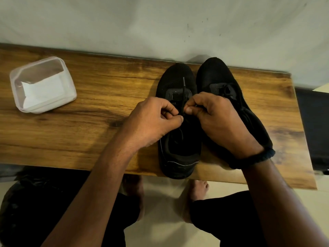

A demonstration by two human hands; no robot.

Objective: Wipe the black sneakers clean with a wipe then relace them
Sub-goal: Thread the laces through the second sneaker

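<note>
- Presently, a pale wall [160, 24] fills the top of the view, marked with a few dark specks.
- A wooden table [89, 132] runs across the middle, its far edge against the wall.
- Below the table's near edge lies a light floor [160, 220], with the person's dark-clad legs and one bare foot [197, 193] plainly in sight.
- Two black sneakers stand side by side on the right half of the table, toes toward the wall, flanks touching or very nearly so.
- The left shoe [176, 81] has its heel at the near edge, slightly over it.
- The right shoe [215, 73] sits a little farther back; its rear part is covered by the right forearm, and some lace shows at its front eyelets.
- The left hand [153, 122] is over the left shoe's throat, fingers curled, thumb and forefinger pinching the lace [183, 90].
- The right hand [220, 118] meets it from the other side, fingers curled, thumb and fingertips pinching the same lace; its wrist lies across the right shoe.
- Both grips are closed tight, and the two hands nearly touch.
- A clear plastic box [42, 84], lidless, stands at the table's left end, well apart from the shoes.
- White wipes [44, 91] lie folded inside it.
- A dark band [252, 159] circles the right wrist.
- One lace end rises from between the hands and points toward the toe of the left shoe, its tip lying on the upper.
</note>
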